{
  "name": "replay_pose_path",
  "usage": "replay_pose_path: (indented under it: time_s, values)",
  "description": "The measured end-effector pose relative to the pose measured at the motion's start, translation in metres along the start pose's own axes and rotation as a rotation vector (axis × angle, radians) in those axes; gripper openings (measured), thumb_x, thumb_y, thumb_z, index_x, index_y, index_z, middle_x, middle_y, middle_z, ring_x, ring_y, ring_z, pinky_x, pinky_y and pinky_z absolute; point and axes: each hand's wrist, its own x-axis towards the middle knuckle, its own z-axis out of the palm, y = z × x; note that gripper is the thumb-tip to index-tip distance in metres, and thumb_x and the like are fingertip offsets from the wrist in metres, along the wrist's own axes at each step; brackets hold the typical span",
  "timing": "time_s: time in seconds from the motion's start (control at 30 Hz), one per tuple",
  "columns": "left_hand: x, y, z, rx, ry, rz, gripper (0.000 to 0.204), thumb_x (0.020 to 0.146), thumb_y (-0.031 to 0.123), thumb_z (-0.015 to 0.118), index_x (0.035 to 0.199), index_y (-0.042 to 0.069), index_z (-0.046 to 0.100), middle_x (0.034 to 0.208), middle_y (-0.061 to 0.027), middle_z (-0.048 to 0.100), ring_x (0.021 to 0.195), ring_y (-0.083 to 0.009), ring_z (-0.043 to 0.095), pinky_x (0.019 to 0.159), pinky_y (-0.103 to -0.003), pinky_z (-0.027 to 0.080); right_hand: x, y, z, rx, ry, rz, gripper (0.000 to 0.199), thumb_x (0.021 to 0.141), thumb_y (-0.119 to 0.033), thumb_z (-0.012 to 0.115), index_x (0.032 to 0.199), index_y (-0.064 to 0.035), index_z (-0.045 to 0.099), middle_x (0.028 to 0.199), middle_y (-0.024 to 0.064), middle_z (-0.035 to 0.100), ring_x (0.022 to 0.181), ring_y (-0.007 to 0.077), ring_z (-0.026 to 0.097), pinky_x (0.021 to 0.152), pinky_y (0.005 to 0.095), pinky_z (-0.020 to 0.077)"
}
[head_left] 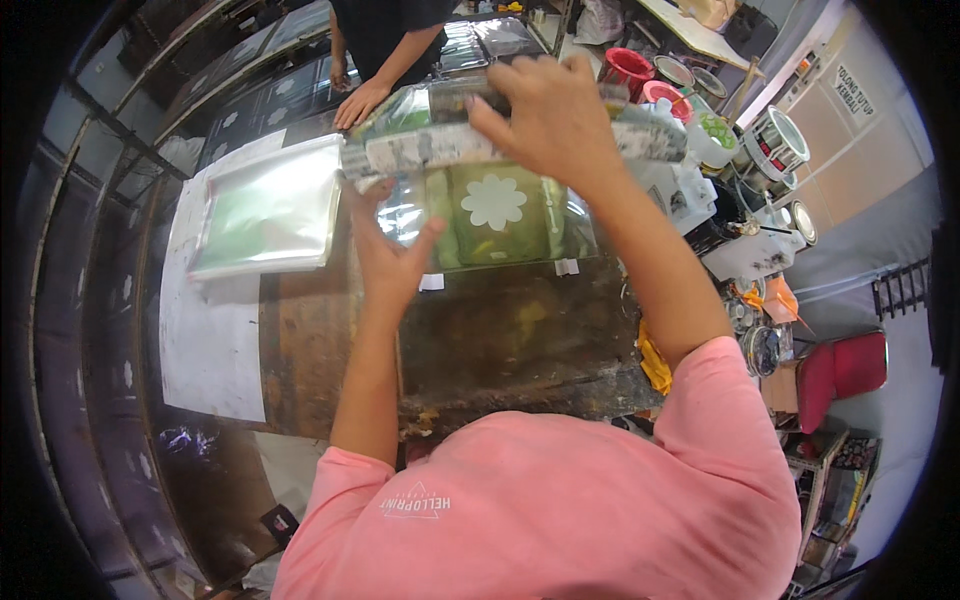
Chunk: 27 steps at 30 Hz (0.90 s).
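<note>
A screen-printing frame with a paint-smeared pale edge is tilted up across the far side of the work table. My right hand is over this edge, its thumb on the near side and its fingers curled over the top. Below the frame, a clear plastic sheet with a white flower shape lies on a greenish printing base. At the sheet's left edge is my left hand, thumb and fingers apart. Its fingertips are blurred, and I see nothing held in it.
A stack of clear plastic sheets lies on white paper at left. Paint tubs and cans crowd the right side. Across the table, another person's hand rests near the frame. A red chair stands at right.
</note>
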Motion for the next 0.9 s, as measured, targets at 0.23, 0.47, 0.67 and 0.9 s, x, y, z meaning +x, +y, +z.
replay_pose_path:
  time_s: [0.23, 0.47, 0.67, 0.9]
  values:
    - [-0.089, -0.026, 0.015, 0.935, -0.463, -0.194, 0.116, 0.093, 0.085, 0.048, 0.167, -0.002, 0.027, 0.173, -0.0305, 0.023, 0.164, -0.0402, 0.011, 0.122, -0.075, -0.004, 0.059, 0.025, -0.011, 0.110, -0.120, 0.085, 0.052, 0.097, -0.048, 0.058, 0.081, -0.0016, 0.075, 0.078, 0.0211, 0.073, 0.080, 0.0388, 0.072, 0.082, 0.0526, 0.0476]
    - [-0.073, -0.024, 0.021, 0.646, -0.475, -0.216, 0.109, 0.095, 0.074, 0.061, 0.163, -0.006, 0.034, 0.169, -0.0228, 0.038, 0.161, -0.0401, 0.025, 0.126, -0.072, 0.002, 0.071, 0.027, -0.010, 0.077, -0.070, 0.097, 0.054, 0.096, -0.050, 0.057, 0.081, -0.0012, 0.075, 0.079, 0.0226, 0.073, 0.082, 0.0405, 0.072, 0.082, 0.0526, 0.0491]
    - [0.002, -0.014, 0.014, 0.372, -0.035, 0.080, 0.071, 0.098, 0.045, 0.074, 0.138, -0.012, 0.061, 0.143, -0.0277, 0.064, 0.143, -0.0427, 0.053, 0.125, -0.055, 0.030, 0.070, 0.028, -0.004, 0.040, -0.032, 0.080, 0.051, 0.100, -0.052, 0.059, 0.099, -0.0045, 0.078, 0.088, 0.0153, 0.075, 0.090, 0.0342, 0.071, 0.082, 0.0482, 0.0459]
    - [0.035, -0.050, -0.068, 0.494, 0.096, -0.017, 0.054, 0.096, 0.032, 0.077, 0.135, -0.004, 0.067, 0.139, -0.0289, 0.066, 0.139, -0.0421, 0.056, 0.122, -0.053, 0.036, 0.054, 0.023, -0.003, 0.058, -0.053, 0.088, 0.053, 0.101, -0.052, 0.059, 0.101, -0.0020, 0.076, 0.085, 0.0173, 0.072, 0.087, 0.0380, 0.068, 0.082, 0.0481, 0.0451]
